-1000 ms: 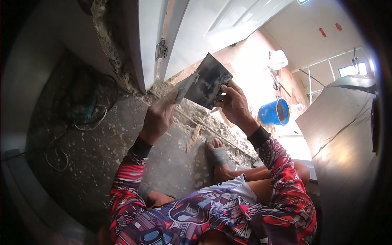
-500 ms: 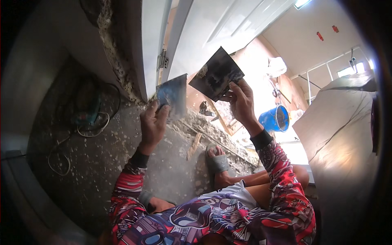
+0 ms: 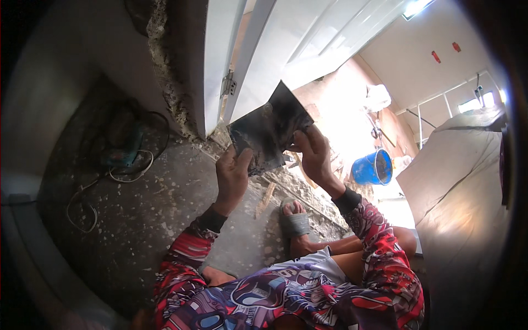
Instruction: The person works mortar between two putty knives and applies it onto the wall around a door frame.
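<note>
Two thin, dark square plates with smeared, grimy faces are held up before the door frame. My left hand (image 3: 232, 177) is closed on the lower edge of the left plate (image 3: 248, 137), thumb on the near face. At the lower right edge of the right plate (image 3: 289, 109), my right hand (image 3: 315, 157) grips with thumb and fingers. The plates meet or overlap in the middle; I cannot tell whether they touch. What they are made of is unclear.
A white door (image 3: 308, 44) on a hinge (image 3: 228, 85) stands ahead, beside broken masonry (image 3: 170, 99). A corded power tool (image 3: 124, 154) lies left on the speckled floor (image 3: 148, 220). A blue bucket (image 3: 366, 169) sits right, near a large covered object (image 3: 456, 181). A wood scrap (image 3: 265, 199) lies near my foot.
Both hands have come closer together. The left plate has moved right and the right plate has dropped slightly leftward, so they now meet or overlap. The view has shifted a little.
</note>
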### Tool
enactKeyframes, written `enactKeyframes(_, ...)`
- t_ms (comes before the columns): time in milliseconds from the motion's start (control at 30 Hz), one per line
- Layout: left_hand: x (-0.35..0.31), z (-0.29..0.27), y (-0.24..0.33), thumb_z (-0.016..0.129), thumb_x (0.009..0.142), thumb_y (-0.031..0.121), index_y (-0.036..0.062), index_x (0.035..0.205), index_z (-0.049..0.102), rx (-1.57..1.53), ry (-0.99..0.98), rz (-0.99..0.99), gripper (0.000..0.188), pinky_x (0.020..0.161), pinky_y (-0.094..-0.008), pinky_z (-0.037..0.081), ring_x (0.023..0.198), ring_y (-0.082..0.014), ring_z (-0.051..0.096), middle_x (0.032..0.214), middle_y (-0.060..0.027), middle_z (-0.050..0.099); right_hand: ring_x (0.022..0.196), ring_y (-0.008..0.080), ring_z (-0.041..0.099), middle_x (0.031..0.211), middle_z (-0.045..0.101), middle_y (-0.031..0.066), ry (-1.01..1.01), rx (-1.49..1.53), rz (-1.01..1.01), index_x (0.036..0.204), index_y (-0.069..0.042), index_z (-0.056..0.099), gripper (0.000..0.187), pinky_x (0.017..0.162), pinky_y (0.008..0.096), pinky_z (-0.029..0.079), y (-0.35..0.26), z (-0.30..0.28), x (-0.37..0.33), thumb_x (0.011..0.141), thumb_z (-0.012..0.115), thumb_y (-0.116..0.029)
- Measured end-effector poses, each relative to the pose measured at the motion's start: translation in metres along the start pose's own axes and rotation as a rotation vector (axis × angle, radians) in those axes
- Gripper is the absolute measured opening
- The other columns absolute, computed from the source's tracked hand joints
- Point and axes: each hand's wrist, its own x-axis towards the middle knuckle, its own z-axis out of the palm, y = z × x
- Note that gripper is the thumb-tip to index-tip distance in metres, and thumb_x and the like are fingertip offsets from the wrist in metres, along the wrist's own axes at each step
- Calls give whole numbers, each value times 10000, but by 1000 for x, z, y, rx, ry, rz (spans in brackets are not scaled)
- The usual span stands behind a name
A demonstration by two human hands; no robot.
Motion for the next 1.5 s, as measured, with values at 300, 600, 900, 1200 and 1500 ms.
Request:
enactKeyframes(300, 9, -5, 53, 576, 944, 68, -3, 1097, 617, -442, -70, -258, 173, 763, -298, 582, 911, -161, 679, 992, -78, 685, 751, 79, 587, 919, 626, 9, -286, -101, 178, 1195, 22, 584, 278, 623, 281, 502, -5, -18, 18, 975, 494, -122)
enactKeyframes(600, 23, -36, 134, 613, 959, 135, -49, 1169, 589, 141, 136, 384, 280, 787, -254, 504, 913, -115, 625, 1047, -75, 668, 717, 210, 688, 925, 642, 102, -277, 141, 552, 1154, 11, 573, 255, 597, 339, 600, -14, -84, 50, 934, 478, -76)
enactKeyframes(900, 82, 0, 216, 601, 871, -49, -56, 1080, 566, 921, 530, 1297, 212, 578, -372, 455, 725, -310, 573, 879, -175, 564, 747, 226, 712, 951, 658, 114, -410, 184, 544, 1155, 19, 573, 263, 637, 371, 628, -38, -101, 48, 921, 494, -71)
enactKeyframes(1200, 103, 39, 228, 593, 844, -48, -31, 1180, 557, 1105, 684, 1319, 338, 584, -399, 462, 742, -328, 583, 965, -188, 538, 784, 234, 709, 974, 657, 116, -441, 341, 549, 1174, 24, 564, 276, 694, 375, 624, -8, -95, 54, 931, 486, -82)
enactKeyframes(1500, 122, 60, 220, 584, 827, -46, -35, 1176, 568, 1185, 634, 1361, 349, 675, -421, 491, 845, -375, 587, 1086, -209, 532, 834, 209, 692, 991, 654, 101, -525, 370, 547, 1195, 24, 559, 288, 742, 370, 604, -6, -102, 48, 946, 487, -104)
